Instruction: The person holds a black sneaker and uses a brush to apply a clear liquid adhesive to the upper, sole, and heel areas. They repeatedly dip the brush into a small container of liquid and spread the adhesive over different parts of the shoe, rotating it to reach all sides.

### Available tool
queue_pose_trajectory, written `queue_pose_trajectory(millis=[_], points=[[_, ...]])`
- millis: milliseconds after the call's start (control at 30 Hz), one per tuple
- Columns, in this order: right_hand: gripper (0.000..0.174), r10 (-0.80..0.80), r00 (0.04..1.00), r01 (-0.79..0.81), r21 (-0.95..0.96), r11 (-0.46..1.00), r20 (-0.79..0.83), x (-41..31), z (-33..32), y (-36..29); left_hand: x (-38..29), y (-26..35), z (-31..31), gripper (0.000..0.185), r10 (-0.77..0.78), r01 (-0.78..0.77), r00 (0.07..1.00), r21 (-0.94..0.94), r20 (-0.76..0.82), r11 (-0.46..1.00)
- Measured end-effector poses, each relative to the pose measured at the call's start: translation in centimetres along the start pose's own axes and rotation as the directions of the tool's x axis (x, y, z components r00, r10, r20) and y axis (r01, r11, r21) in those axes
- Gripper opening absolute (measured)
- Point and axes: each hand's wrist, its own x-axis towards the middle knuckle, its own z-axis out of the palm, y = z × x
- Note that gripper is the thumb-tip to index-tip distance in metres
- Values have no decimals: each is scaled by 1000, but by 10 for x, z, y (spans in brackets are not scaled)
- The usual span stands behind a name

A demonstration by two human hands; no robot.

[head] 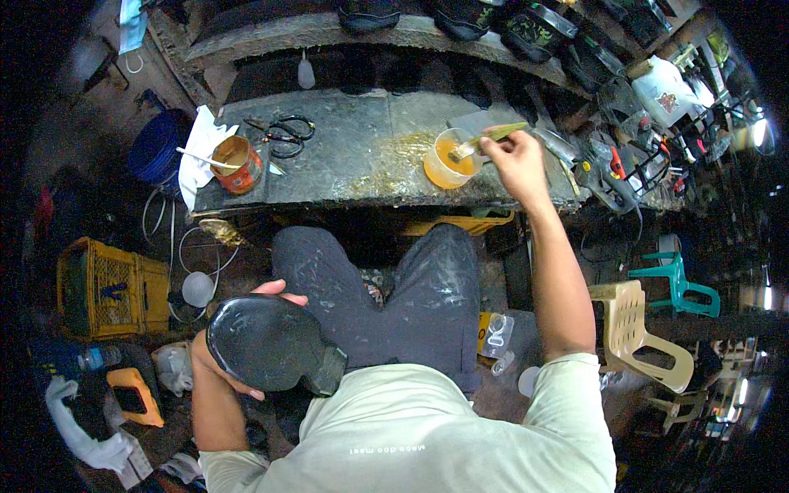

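My left hand (209,358) supports a black shoe (265,342) from beneath, near my left thigh. The shoe lies sole up, and its smooth dark bottom and block heel face the camera. Much of the left palm is hidden behind it. Over the workbench (333,166), my right hand (518,163) grips a flat brush (506,130) by its greenish handle. The bristle end is inside a translucent plastic tub (445,177) of amber liquid, probably glue. Yellowish dried residue coats the bench top around the tub.
Black-handled scissors (290,135) lie left of centre on the bench. A red can (239,175) holding a stick stands beside white paper (196,157). Tools, including a grey power tool (607,185), crowd the right end. Shoes (370,15) line the shelf above. A yellow crate (117,289) sits at left, a beige chair (641,336) at right.
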Motion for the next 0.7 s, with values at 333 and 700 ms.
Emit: queue_pose_trajectory(millis=[333,700], points=[[25,253,962,-266,554,789,102,-12,-7,9,47,6,14,148,388,-309,915,428,-109,849],[36,282,941,-338,503,795,188,-27,-5,5,90,-30,43,153,606,-354,680,538,-413,765]])
